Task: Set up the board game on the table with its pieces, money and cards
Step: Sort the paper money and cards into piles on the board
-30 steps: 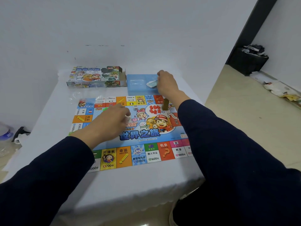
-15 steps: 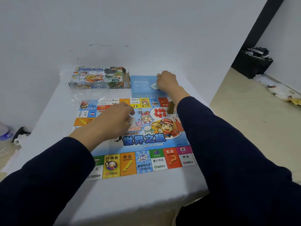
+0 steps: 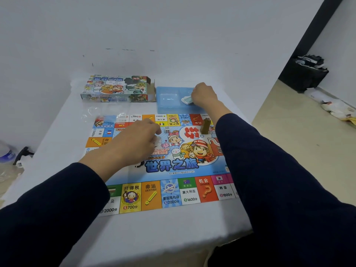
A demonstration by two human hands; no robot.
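I see the white table (image 3: 57, 135) carrying the game board (image 3: 169, 166), flat at its centre. Behind it lie the game box (image 3: 117, 89) and blue tray (image 3: 167, 100). My right hand (image 3: 205, 95) has its grip clamped on a card stack (image 3: 187, 100) over the tray; my left hand (image 3: 134, 143) rests curled on the board, its grip unclear. A die (image 3: 167, 130) sits beside it.

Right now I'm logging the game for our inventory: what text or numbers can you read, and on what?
Game board, centre: "世界之旅", "DA XIONG".
Board, near edge: "所得税" "700分"; "命运" "DESTINY"; "2000分"; "澳大利亚" "1600分"; "机会" "CHANCE"; "1000分".
Board, far edge: upside down; "3000" and "700" roughly legible, the rest blurred.
Game box: "世界之旅"; smaller print too blurred.
Cards in the right hand: unreadable.
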